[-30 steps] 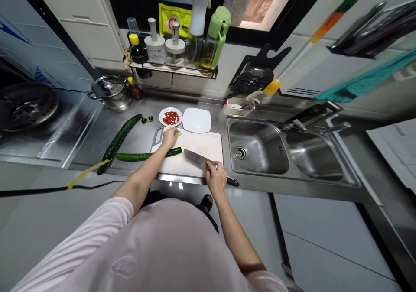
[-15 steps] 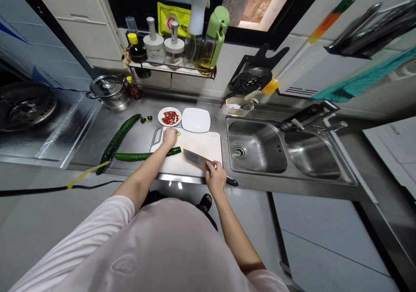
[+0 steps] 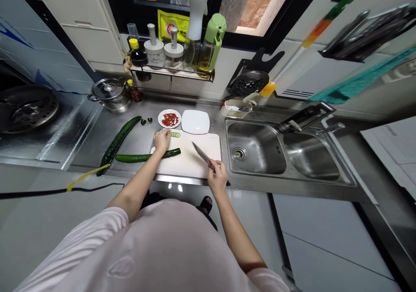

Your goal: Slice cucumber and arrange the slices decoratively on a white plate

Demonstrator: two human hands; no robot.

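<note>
My right hand (image 3: 217, 175) is closed round the handle of a kitchen knife (image 3: 202, 153), its blade tilted over the right half of the white cutting board (image 3: 195, 164). At the board's far left, my left hand (image 3: 161, 139) has curled fingers, the tips beside a short overlapping row of cucumber slices (image 3: 176, 134). What those fingers hold, if anything, is hidden. A cut cucumber (image 3: 133, 157) lies partly on the board, passing under my left forearm. Left of it rests a whole cucumber (image 3: 118, 141) on the steel counter.
Behind the board stand a plate of chopped red pieces (image 3: 170, 124) and a white square plate (image 3: 195, 122). Dark cucumber ends (image 3: 146, 121) lie nearby. A lidded pot (image 3: 111, 95) is at the back left. The double sink (image 3: 256, 151) adjoins the board on the right.
My left hand has moved left, and more cucumber slices show in a row. The knife has turned so that its blade appears narrower. The cucumbers stay in place.
</note>
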